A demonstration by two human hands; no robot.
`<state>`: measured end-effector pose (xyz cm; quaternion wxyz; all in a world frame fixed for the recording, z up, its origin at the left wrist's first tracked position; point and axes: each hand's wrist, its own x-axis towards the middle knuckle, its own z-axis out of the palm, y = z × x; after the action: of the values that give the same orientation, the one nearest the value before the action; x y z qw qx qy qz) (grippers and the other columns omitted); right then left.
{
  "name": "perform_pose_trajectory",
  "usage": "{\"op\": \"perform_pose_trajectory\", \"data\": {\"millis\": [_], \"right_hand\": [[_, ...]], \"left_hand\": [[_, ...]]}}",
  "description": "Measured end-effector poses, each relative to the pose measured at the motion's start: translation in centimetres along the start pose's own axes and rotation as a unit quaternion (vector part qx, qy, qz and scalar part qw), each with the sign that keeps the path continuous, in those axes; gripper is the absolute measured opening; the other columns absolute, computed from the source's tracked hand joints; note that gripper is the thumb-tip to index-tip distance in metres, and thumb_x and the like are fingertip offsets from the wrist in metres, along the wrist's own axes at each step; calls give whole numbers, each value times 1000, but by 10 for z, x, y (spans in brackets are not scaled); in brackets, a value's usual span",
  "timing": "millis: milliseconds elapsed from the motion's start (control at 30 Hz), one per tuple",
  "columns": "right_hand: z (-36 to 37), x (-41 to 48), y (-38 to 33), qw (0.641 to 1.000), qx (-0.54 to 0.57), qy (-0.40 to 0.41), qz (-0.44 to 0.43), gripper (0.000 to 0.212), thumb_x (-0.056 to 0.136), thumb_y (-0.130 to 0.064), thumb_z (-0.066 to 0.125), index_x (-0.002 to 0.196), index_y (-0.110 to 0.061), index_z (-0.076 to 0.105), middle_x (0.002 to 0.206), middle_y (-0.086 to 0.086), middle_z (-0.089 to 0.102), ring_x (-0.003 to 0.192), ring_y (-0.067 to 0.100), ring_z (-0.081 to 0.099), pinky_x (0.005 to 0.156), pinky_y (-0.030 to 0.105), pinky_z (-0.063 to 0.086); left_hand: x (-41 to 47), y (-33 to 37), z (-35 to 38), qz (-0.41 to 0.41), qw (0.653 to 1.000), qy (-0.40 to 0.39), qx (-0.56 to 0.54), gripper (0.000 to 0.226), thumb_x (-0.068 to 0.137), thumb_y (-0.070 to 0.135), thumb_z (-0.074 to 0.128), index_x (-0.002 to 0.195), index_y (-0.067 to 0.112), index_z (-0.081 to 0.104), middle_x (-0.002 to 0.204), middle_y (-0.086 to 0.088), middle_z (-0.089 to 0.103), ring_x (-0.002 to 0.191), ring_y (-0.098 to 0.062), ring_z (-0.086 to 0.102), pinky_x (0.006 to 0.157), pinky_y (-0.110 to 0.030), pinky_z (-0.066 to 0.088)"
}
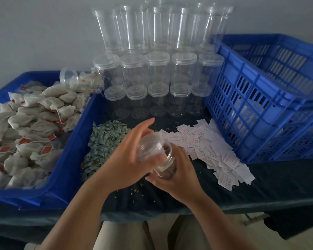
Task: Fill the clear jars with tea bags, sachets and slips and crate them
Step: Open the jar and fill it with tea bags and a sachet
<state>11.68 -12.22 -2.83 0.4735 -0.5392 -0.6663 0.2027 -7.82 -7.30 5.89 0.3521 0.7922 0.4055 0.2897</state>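
My right hand (175, 175) grips a clear jar (167, 164) near the table's front, tilted toward me. My left hand (130, 154) covers the jar's clear lid (150, 145), palm and thumb wrapped around it, forefinger pointing out. A heap of white tea bags (25, 127) with red tags fills the blue tray (69, 159) on the left. Small green sachets (103, 141) lie piled just left of my hands. White slips (211, 147) with red print are scattered to the right. A blue slatted crate (260, 105) stands at the right.
Stacked clear lidded jars (157, 69) rise in rows at the back centre. One jar (70, 76) lies on its side on the tea bags. The table wears a dark cloth (260, 186) strewn with crumbs. My knees show below the table edge.
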Motion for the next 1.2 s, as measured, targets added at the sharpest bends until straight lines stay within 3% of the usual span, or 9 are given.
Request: {"op": "perform_pose_trajectory", "data": {"millis": [100, 267, 433, 567, 733, 900, 1000, 1133, 1200], "right_hand": [[15, 1, -9, 1000, 4, 2, 0, 83, 71, -59, 89, 143, -43, 51, 132, -26, 54, 126, 10, 56, 94, 13, 49], [23, -3, -8, 1000, 3, 13, -11, 86, 71, -55, 87, 146, -41, 48, 134, -31, 49, 128, 9, 56, 93, 19, 54], [25, -1, -7, 999, 31, -6, 12, 73, 78, -57, 89, 140, -47, 49, 128, -21, 64, 116, 9, 66, 80, 22, 57], [26, 2, -9, 1000, -10, 7, -7, 67, 83, -61, 80, 137, -52, 43, 128, -37, 55, 111, -6, 62, 77, 11, 50], [26, -2, 2, 998, 21, 14, 53, 68, 73, -53, 82, 128, -50, 42, 102, -22, 67, 80, 8, 69, 54, 16, 48], [22, -3, 2, 996, 69, -35, 44, 64, 70, -38, 92, 120, -53, 54, 111, -27, 70, 99, 1, 73, 71, 20, 60], [19, -3, 5, 988, 138, -53, 44, 61, 74, -19, 96, 125, -34, 67, 112, -10, 76, 105, 16, 76, 81, 44, 65], [21, -3, 2, 989, 138, -44, 32, 76, 74, -17, 94, 139, -32, 59, 120, -5, 72, 105, 23, 73, 78, 45, 64], [22, -2, -1, 996, 83, -8, 2, 80, 75, -29, 96, 145, -32, 56, 129, -11, 69, 113, 18, 70, 84, 34, 61]], "left_hand": [[-1, 6, -2, 20, 989, 16, 149, 84, 76, 94, 61, 149, 66, 31, 134, 39, 35, 129, 11, 44, 98, -22, 45], [1, 22, 4, -7, 985, 4, 172, 58, 94, 76, 52, 144, 48, 50, 142, 36, 43, 131, 11, 43, 108, -27, 45], [5, 39, 25, -42, 954, -23, 296, 74, 93, 75, 52, 155, 36, 38, 152, 15, 46, 141, -13, 42, 113, -38, 42], [15, 43, 37, -70, 928, -6, 366, 68, 96, 74, 46, 147, 29, 47, 143, 7, 54, 133, -22, 51, 106, -44, 48], [18, 39, 39, 47, 917, -44, 393, 68, 92, 80, 35, 137, 33, 56, 139, 14, 58, 133, -14, 51, 111, -39, 43], [13, 23, 18, 181, 924, -95, 323, 47, 95, 68, 58, 126, 34, 70, 135, 20, 66, 130, -4, 55, 113, -36, 45], [9, 19, 5, 223, 933, -127, 254, 38, 98, 56, 68, 127, 33, 75, 146, 17, 64, 142, -5, 52, 118, -39, 42], [4, 33, 6, 84, 961, -111, 240, 68, 97, 83, 39, 157, 52, 36, 171, 25, 26, 160, 3, 14, 129, -42, 21], [5, 42, 17, -79, 962, -70, 251, 80, 93, 87, 31, 161, 46, 23, 171, 15, 26, 159, -14, 23, 122, -48, 32]]}}
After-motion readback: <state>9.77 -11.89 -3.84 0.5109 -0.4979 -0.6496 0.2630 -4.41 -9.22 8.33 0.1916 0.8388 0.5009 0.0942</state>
